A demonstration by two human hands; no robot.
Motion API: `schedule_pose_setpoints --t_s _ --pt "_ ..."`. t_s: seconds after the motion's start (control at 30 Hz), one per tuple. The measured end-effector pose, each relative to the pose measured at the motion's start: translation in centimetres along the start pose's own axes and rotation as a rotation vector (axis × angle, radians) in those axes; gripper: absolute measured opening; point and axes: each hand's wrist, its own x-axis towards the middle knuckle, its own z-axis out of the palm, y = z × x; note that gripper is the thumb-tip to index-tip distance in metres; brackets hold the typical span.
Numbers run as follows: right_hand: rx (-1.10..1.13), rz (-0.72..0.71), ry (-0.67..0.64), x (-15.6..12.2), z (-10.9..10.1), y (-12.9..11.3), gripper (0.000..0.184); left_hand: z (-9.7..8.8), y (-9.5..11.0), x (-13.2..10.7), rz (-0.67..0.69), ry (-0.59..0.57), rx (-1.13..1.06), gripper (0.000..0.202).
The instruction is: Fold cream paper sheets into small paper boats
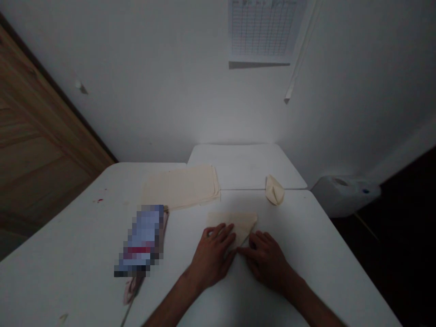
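Note:
A thin cream sheet [232,219], folded at its right corner into a slanting edge, lies on the white table in front of me. I cannot tell whether it is paper or cloth. My left hand [216,250] rests over its left and front part, fingers stretched out flat on top. At the slanting right edge, my right hand [265,254] has its fingers curled, with the index finger pointing toward the front corner. Its fingertips touch the fold. Beyond the right hand stands a small folded cream piece [274,190], shaped like a pointed pocket.
A stack of flat cream sheets [180,187] lies at the back left. Nearer is a blurred-out blue item [145,236] with a pinkish strap [129,290]. The white table [75,254] meets a wall with a printed chart [262,29]. A white container [345,195] stands beyond the right edge.

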Motion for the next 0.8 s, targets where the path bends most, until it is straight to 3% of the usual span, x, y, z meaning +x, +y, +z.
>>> schedule_pose_setpoints --t_s 0.5,0.8 --pt "-0.199 0.255 0.091 -0.1 -0.6 2.7 0.026 -0.2 0.1 -0.1 0.025 -0.029 0.047 0.037" --pt "-0.250 0.267 0.195 -0.2 0.0 3.3 0.029 -0.3 0.1 0.0 0.029 -0.025 0.048 0.037"
